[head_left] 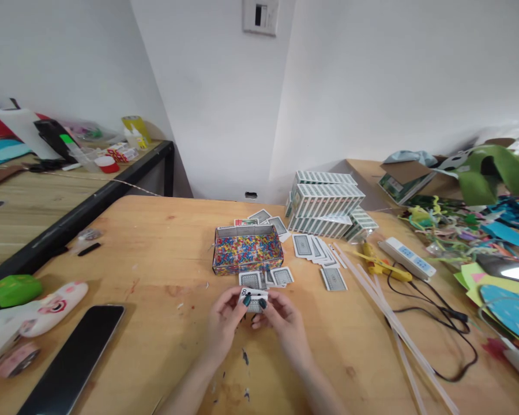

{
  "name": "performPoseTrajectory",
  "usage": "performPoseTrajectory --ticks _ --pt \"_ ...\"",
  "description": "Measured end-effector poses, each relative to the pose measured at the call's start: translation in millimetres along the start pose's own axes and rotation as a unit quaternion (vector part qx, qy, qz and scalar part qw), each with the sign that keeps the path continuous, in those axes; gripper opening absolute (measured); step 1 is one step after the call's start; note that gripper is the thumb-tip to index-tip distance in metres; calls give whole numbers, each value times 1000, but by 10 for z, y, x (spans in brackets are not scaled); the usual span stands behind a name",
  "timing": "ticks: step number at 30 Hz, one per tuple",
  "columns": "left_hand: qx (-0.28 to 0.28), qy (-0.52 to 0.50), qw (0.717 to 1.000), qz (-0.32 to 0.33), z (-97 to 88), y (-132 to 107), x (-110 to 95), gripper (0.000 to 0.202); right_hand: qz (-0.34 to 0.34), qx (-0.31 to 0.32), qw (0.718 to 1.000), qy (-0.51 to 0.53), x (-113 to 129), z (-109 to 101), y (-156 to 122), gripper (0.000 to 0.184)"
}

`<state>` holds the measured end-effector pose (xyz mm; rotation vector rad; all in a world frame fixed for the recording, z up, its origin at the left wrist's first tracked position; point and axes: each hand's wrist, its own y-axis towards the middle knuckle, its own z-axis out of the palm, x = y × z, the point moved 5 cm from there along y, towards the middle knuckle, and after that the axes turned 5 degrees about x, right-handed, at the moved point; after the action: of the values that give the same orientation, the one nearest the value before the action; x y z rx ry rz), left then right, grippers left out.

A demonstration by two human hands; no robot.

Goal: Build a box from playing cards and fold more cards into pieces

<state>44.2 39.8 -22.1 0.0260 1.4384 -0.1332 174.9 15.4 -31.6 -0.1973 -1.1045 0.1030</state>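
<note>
Between both hands, low over the table's near middle, is a playing card (255, 306) with an 8 in its corner; part of a patterned back also shows, so it looks bent or doubled. My left hand (225, 318) pinches its left side, and my right hand (283, 320) grips the right side, thumbs on top. Fingers behind the card are mostly hidden. Just beyond stands an open box (248, 268) with a colourful dotted inside. Loose cards (281, 276) lie against its near side, and more cards (303, 246) are fanned out to its right.
Stacked striped card boxes (324, 202) stand at the back right. A yellow glue gun (384, 265), glue sticks (380, 300), a power strip (407, 257) and a black cable lie on the right. At left are a phone (75, 357) and a white toy (54, 308).
</note>
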Motion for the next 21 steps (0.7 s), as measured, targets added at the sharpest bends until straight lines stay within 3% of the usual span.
performPoseTrajectory --ticks 12,21 --pt "-18 35 999 -20 44 20 -11 24 -5 -3 999 -43 33 -40 25 34" --pt "0 27 999 -34 84 0 30 24 -12 -20 999 -44 13 -81 41 29"
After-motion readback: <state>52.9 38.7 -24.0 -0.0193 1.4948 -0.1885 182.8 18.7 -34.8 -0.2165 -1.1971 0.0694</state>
